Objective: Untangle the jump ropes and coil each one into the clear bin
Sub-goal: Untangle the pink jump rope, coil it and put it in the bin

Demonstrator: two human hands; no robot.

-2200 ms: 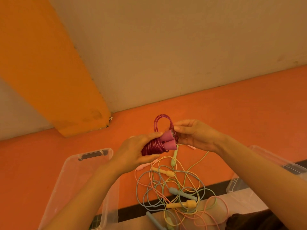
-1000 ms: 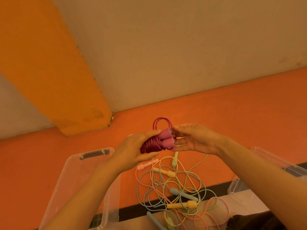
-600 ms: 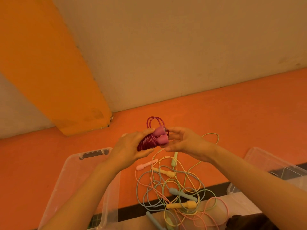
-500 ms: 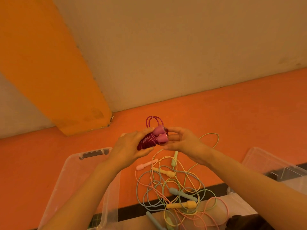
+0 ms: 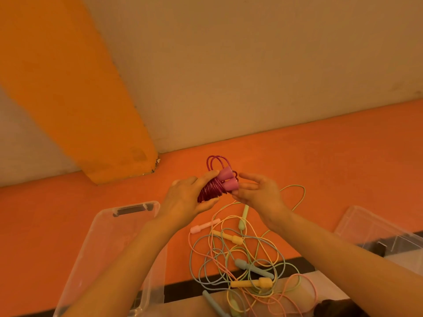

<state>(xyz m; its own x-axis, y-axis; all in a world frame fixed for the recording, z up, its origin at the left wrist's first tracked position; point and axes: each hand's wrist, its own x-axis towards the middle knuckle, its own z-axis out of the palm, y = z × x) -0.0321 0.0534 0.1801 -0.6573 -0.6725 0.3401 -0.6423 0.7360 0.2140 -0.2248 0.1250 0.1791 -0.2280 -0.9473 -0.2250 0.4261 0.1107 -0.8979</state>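
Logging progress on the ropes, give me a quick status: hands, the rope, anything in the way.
Left hand grips coiled magenta rope; right hand open beside its handles. Clear bin below left, unobstructed. Pastel rope tangle not yet sorted.

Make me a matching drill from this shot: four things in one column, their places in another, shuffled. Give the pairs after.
Things
1. magenta rope
2. clear bin
3. blue handle
4. right hand

Places
A. in the pastel tangle on the floor
B. open, touching the pink handle ends
C. coiled, gripped by the left hand
D. on the floor, under the left forearm

Pairs: 1-C, 2-D, 3-A, 4-B
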